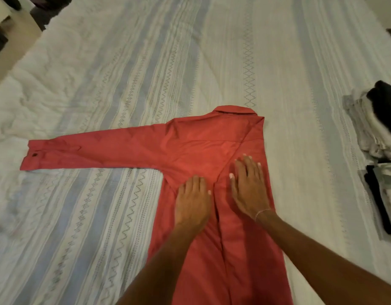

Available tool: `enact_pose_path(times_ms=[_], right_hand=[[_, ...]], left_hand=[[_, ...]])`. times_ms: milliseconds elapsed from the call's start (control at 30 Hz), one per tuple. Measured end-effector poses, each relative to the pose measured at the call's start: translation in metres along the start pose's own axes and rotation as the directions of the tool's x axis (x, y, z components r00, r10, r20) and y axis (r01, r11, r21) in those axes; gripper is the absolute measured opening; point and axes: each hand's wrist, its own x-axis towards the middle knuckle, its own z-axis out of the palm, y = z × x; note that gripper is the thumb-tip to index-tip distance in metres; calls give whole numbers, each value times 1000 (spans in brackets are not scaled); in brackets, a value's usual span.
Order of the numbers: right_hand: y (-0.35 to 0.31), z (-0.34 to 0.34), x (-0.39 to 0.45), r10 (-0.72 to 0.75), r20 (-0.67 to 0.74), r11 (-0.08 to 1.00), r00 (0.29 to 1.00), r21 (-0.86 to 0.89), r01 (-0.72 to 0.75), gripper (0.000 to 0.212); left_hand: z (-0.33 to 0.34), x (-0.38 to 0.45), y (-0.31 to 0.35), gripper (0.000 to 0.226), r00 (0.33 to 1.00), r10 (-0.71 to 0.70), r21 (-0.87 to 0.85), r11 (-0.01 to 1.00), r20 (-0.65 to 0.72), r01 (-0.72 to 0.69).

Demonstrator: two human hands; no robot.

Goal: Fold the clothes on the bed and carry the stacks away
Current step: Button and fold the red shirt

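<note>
Two flat hands are pressed on a red long-sleeved collared shirt (203, 150), which is spread face down on the white bedspread with pale blue woven stripes (124, 62), in the lower middle of the frame. The right side of the shirt is seen already turned inward over the back, with its sleeve laid down along the body; this fold appears to be held and smoothed by the hands so that it does not spring open.

The left hand (193, 200) is laid just left of the folded edge, the right hand (248, 188) on top of the folded panel, with a thin bracelet (261, 213) at its wrist. The fingers (247, 166) of both hands are held straight and slightly spread; nothing is gripped or pinched. The cloth lies wholly beneath the palms and fingers, not between them.

The other sleeve (91, 150) is left stretched out flat toward the middle left of the frame, probably the next part to be folded in.

A stack of folded grey, white and black clothes (375, 137) is kept at the right edge of the frame, well apart from the shirt.
</note>
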Motion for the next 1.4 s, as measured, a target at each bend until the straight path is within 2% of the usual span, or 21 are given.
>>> enact_pose_path(times_ms=[100, 167, 200, 300, 367, 433, 467, 533, 633, 767, 833, 933, 1000, 1067, 1167, 1267, 1400], right_hand=[[-57, 6, -47, -125, -77, 987, 989, 93, 132, 18], [-91, 11, -69, -187, -19, 968, 982, 167, 187, 10], [-104, 15, -78, -190, 10, 960, 982, 210, 184, 10], [-163, 28, -115, -114, 142, 956, 983, 286, 70, 13], [-193, 30, -141, 9, 278, 957, 961, 276, -88, 23], [-225, 30, -168, 111, 443, 970, 889, 148, -195, 36], [-239, 30, -180, 158, 482, 970, 862, 87, -226, 40], [-259, 32, -199, 235, 508, 960, 829, 14, -281, 39], [-271, 39, -208, 305, 507, 939, 806, -18, -344, 31], [-268, 36, -211, 312, 555, 885, 771, 126, -448, 25], [-265, 32, -213, 276, 560, 875, 781, 191, -446, 22], [-265, 31, -221, 284, 508, 916, 813, 107, -387, 25], [-267, 32, -224, 314, 527, 925, 789, 18, -380, 34], [-267, 35, -223, 286, 583, 935, 760, 5, -355, 36], [-257, 28, -217, 236, 642, 905, 729, 128, -406, 30], [-239, 14, -214, 149, 709, 828, 689, 291, -479, 15], [-220, 2, -215, 121, 705, 785, 699, 363, -502, 14]], left_hand=[[-13, -52, -53, 26, 965, -249, 120, 964, 79, 239], [-19, -76, -76, 31, 929, -336, 121, 940, 156, 319], [-24, -82, -80, 34, 918, -345, 42, 938, 195, 343], [-38, -105, -107, 32, 869, -377, -289, 834, 321, 469], [-40, -108, -117, 26, 851, -369, -424, 748, 374, 510], [-44, -112, -128, 23, 834, -345, -503, 676, 430, 539], [-45, -114, -133, 24, 825, -332, -541, 632, 458, 555], [-43, -115, -140, 25, 822, -298, -595, 576, 484, 560], [-41, -117, -147, 25, 830, -256, -624, 560, 495, 545], [-43, -111, -155, 23, 807, -222, -604, 562, 547, 564], [-45, -104, -155, 17, 805, -226, -582, 588, 548, 562], [-47, -81, -148, 21, 855, -256, -542, 682, 451, 490], [-46, -57, -136, 29, 874, -280, -509, 725, 397, 464], [-42, -31, -126, 31, 876, -304, -472, 751, 373, 462], [-35, 1, -120, 28, 877, -326, -453, 761, 354, 465], [-32, 18, -122, 24, 871, -341, -430, 768, 353, 475], [-25, 25, -125, 30, 882, -337, -432, 777, 328, 458]])
